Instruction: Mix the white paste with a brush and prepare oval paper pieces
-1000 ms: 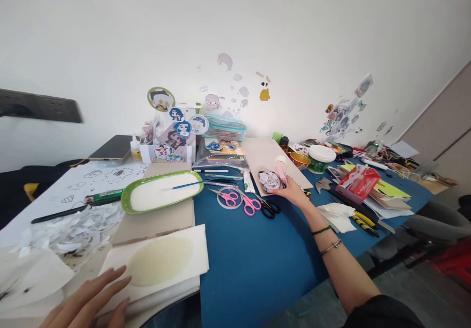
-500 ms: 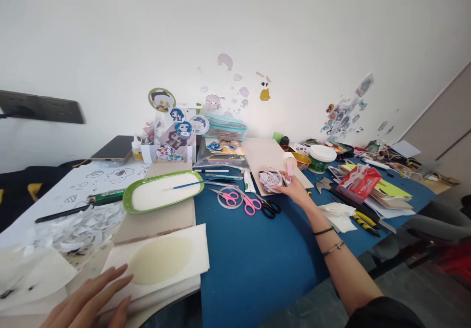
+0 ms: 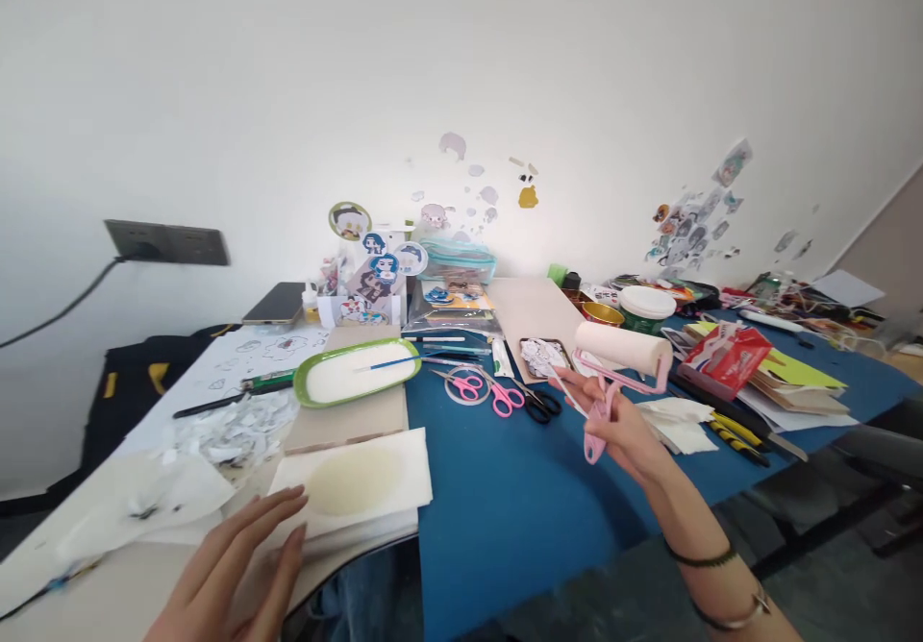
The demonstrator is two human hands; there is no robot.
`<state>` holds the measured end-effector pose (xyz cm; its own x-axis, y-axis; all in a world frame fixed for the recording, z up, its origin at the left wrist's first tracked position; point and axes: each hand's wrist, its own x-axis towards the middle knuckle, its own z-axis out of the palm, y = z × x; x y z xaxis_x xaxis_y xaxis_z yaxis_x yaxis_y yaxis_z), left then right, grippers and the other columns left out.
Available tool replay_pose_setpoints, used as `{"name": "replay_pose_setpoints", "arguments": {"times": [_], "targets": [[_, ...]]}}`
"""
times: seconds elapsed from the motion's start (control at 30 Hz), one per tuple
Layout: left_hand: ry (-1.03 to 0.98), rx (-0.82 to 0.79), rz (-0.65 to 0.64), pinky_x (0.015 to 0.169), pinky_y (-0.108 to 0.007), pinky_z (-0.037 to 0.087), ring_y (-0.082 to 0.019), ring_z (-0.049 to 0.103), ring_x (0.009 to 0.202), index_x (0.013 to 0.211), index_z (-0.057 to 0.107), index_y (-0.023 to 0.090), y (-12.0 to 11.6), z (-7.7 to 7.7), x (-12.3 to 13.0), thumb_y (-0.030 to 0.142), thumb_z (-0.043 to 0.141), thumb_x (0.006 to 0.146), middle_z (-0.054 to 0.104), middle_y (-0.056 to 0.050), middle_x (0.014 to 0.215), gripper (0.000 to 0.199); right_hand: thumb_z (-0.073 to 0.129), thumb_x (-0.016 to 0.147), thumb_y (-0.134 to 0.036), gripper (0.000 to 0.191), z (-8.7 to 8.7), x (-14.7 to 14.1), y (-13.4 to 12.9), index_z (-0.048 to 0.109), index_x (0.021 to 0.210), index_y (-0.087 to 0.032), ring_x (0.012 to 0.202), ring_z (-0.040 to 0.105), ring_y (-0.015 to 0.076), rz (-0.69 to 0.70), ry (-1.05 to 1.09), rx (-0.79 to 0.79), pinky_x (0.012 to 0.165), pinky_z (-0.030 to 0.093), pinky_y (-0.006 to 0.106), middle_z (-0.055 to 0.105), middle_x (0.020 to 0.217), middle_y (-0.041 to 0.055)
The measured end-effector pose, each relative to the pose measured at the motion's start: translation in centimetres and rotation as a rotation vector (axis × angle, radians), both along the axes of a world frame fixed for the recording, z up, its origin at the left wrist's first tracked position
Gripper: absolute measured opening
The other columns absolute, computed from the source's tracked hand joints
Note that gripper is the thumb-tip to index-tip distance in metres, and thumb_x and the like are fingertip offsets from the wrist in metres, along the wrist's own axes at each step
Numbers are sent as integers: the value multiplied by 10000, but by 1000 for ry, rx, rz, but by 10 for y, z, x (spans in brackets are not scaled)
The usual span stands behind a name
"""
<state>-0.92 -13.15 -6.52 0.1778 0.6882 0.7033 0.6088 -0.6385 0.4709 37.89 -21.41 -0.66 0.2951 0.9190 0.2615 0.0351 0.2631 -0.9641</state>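
Observation:
My right hand (image 3: 612,421) grips the pink handle of a lint roller (image 3: 621,342), raised above the blue mat with its cream roll facing away. A thin white paper edge (image 3: 569,392) shows at the fingertips; whether they hold it I cannot tell. Left of that hand lies a small tray (image 3: 544,358) of paper cut-outs. My left hand (image 3: 241,555), open with fingers stretched, is at the left edge of folded white tissue (image 3: 411,469) bearing an oval yellowish stain. Whether the fingertips press on it is unclear.
Beyond the tissue stands a green-rimmed dish (image 3: 310,397) of white liquid, a blue brush across it. Pink scissors (image 3: 505,400) and black scissors (image 3: 540,404) lie mid-table. Yellow-black pliers (image 3: 739,438), crumpled tissue (image 3: 678,423) and a red packet (image 3: 732,358) lie right. Paper scraps (image 3: 245,426) cover the left.
My right hand has lifted the lint roller from beside the tray and brought it nearer, rightward. The view has turned left. My left hand stays by the tissue.

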Motion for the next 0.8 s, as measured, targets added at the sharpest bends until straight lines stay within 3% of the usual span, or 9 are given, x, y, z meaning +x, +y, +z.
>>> {"name": "replay_pose_setpoints", "arguments": {"times": [0.1,0.17,0.27,0.4,0.5,0.63,0.7,0.8], "targets": [[-76,3,9,664,-253,508,-193,616,896,967,609,249,-21,24,17,370,549,825,641,-31,970,196,821,551,-349,355,5,-36,-18,588,791,-228,1243,441,341,219,197,17,1055,253,493,485,1361,108],[-170,-20,-69,655,-233,497,-161,607,821,932,592,242,-38,43,37,321,534,845,631,-22,904,130,827,538,-380,385,8,-59,-28,567,773,-222,1223,458,355,341,302,-4,1028,281,499,479,1361,124],[-228,-189,-246,717,-263,490,-149,589,780,991,581,238,-59,65,70,286,565,836,620,-18,873,163,842,492,-430,459,10,-90,-39,550,779,-223,1173,502,354,499,461,-48,988,327,475,493,1340,135],[-371,-422,-550,752,-294,485,-168,588,833,1042,609,229,-74,78,94,277,571,835,614,-52,940,216,837,483,-468,493,9,-119,-50,550,800,-223,1095,554,319,639,619,-65,944,373,438,516,1303,142],[-498,-529,-657,765,-286,477,-180,592,868,860,655,204,-78,80,98,282,590,822,621,-57,917,108,838,483,-463,479,8,-128,-54,558,786,-221,1065,561,312,690,659,-68,910,397,441,536,1271,139],[-695,-715,-599,767,-261,481,-158,612,806,700,619,179,-78,80,95,316,648,778,667,-33,813,161,788,514,-547,528,8,-127,-59,604,885,-220,1025,570,315,570,602,-69,832,448,430,553,1236,135],[-754,-801,-558,736,-242,491,-141,620,748,682,607,172,-78,80,93,342,661,766,688,-26,764,198,738,575,-576,482,8,-123,-62,612,861,-209,965,584,286,407,531,-66,769,473,398,571,1197,136],[-814,-905,-539,675,-224,514,-120,627,663,659,588,162,-81,81,92,372,679,748,705,-28,741,246,714,668,-473,318,7,-117,-66,565,728,-198,857,589,221,139,374,-71,695,478,341,598,1099,105]]}}
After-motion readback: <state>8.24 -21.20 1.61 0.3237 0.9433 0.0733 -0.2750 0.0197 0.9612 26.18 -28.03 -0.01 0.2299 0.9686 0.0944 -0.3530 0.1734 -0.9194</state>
